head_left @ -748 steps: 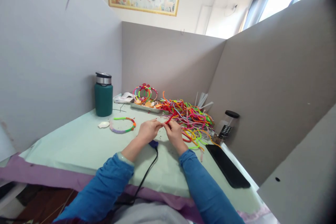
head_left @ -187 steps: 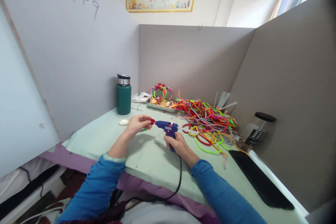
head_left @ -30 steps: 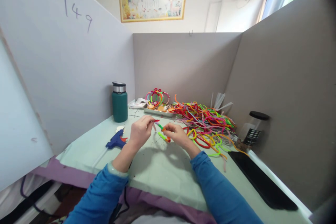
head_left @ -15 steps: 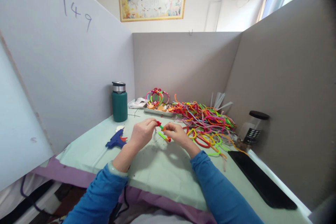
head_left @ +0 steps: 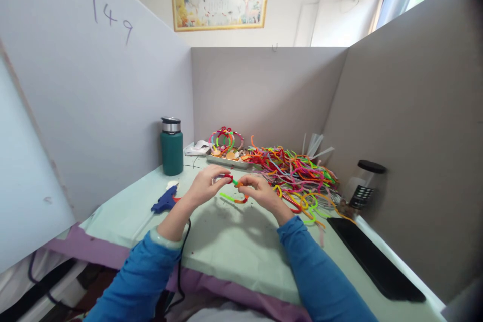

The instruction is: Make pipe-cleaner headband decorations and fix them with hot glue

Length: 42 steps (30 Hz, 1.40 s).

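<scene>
Above the middle of the table, my left hand (head_left: 206, 184) pinches the red end of a multicoloured fuzzy strip (head_left: 235, 182). My right hand (head_left: 260, 192) grips the strip's orange part, with a short green stretch showing between the two hands. From beneath my right fingers, an orange and bright green length (head_left: 228, 197) curves down and points left. A blue glue gun (head_left: 165, 200) lies to the left of my left wrist.
A green bottle (head_left: 172, 148) stands at the back left. Behind my hands are a metal tray (head_left: 226, 162) with fuzzy rings and a heap of colourful fuzzy sticks (head_left: 294, 166). A jar (head_left: 364, 186) and a black flat object (head_left: 373, 256) are at right.
My left fingers have spread a little around the red end. The green tail of the strip has swung left and lies flatter. A black cable now shows beside my left wrist.
</scene>
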Available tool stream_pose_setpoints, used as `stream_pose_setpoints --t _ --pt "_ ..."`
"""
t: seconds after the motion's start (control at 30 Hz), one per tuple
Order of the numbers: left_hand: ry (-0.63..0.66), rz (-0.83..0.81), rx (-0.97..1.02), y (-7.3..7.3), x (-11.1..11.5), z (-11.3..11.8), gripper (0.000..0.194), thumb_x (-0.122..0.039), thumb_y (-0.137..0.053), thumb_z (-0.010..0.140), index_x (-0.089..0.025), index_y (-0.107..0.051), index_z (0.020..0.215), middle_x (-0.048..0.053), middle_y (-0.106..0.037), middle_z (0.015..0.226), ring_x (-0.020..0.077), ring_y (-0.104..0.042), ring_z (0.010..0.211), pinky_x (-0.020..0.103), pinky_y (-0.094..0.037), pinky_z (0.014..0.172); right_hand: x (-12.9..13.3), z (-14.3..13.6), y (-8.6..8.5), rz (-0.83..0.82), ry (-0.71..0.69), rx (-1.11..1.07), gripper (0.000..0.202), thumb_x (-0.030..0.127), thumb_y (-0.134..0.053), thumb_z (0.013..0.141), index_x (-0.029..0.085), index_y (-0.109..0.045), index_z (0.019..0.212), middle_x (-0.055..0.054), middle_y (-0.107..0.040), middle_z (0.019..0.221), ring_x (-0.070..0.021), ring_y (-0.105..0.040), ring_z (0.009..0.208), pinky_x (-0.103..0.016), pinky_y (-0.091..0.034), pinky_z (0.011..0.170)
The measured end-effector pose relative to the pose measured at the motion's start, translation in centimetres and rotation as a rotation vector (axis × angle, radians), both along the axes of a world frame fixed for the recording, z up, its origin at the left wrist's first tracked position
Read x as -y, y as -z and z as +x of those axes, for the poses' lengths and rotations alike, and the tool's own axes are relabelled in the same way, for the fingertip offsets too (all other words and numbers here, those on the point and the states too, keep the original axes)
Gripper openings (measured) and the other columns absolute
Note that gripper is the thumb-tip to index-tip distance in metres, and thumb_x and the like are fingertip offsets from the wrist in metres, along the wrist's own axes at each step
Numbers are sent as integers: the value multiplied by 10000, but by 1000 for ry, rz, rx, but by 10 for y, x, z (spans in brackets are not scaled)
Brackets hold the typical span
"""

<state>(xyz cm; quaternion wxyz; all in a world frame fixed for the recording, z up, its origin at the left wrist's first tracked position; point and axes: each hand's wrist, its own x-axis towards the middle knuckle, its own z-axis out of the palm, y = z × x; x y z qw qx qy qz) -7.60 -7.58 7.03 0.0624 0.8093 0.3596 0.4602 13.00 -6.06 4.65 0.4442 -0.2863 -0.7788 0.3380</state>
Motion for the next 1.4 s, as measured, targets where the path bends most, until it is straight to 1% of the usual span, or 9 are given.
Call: stream_pose_setpoints --t 0.13,0.2,0.3,0.43,0.6,0.77,0.97,1.17,1.4 --pt "107 -303 80 -4 1 8 294 -440 -551 818 -179 -686 815 36 -661 764 159 -601 688 255 -487 577 -3 12 -5 64 43 35 157 277 -581 809 162 -666 874 -37 -656 822 -167 -591 800 -304 -458 761" --pt "80 -372 182 -3 0 16 289 -436 -578 791 -160 -664 782 17 -620 671 135 -571 622 238 -469 558 -3 17 -9 140 104 29 206 286 -588 817 184 -666 979 -56 -664 955 -191 -591 923 -338 -453 832" --pt "6 -469 351 -1 -2 31 277 -420 -607 756 -145 -627 763 -7 -570 625 103 -520 529 218 -434 491 -1 22 -14 349 212 -52 282 280 -629 807 231 -645 1084 -71 -611 1143 -221 -525 1113 -389 -407 952" --pt "46 -557 455 7 -6 43 295 -432 -623 735 -138 -605 746 -24 -529 612 69 -445 437 194 -335 393 4 16 -13 566 313 -99 159 267 -614 847 253 -674 994 -60 -622 1065 -213 -538 1067 -399 -404 956" --pt "129 -545 509 17 -9 47 312 -441 -630 733 -128 -620 729 -22 -531 596 51 -388 420 193 -291 401 3 4 -4 692 388 16 109 262 -622 853 245 -684 942 -42 -663 921 -213 -556 935 -401 -418 863" --pt "133 -539 535 19 -8 48 384 -499 -594 758 -132 -586 644 -33 -470 500 52 -345 413 197 -242 409 2 4 -1 711 416 65 128 278 -615 865 225 -681 961 -46 -666 941 -209 -550 923 -394 -402 850" --pt "120 -568 605 20 -7 50 405 -513 -629 723 -138 -537 598 -35 -467 503 40 -319 403 198 -218 401 3 5 -1 691 372 130 162 327 -608 871 226 -686 971 -52 -668 949 -213 -548 928 -385 -398 835" --pt "172 -539 686 25 -9 53 352 -459 -657 728 -163 -566 895 -63 -505 522 50 -333 398 184 -220 394 4 3 -1 662 371 123 141 327 -616 866 221 -678 934 -48 -667 918 -211 -547 904 -379 -395 827" --pt "160 -415 638 27 -7 52 259 -408 -619 773 -151 -593 803 -37 -540 596 50 -379 450 193 -281 438 4 4 0 625 378 112 120 330 -633 852 217 -656 882 -44 -659 885 -209 -549 882 -365 -394 802"
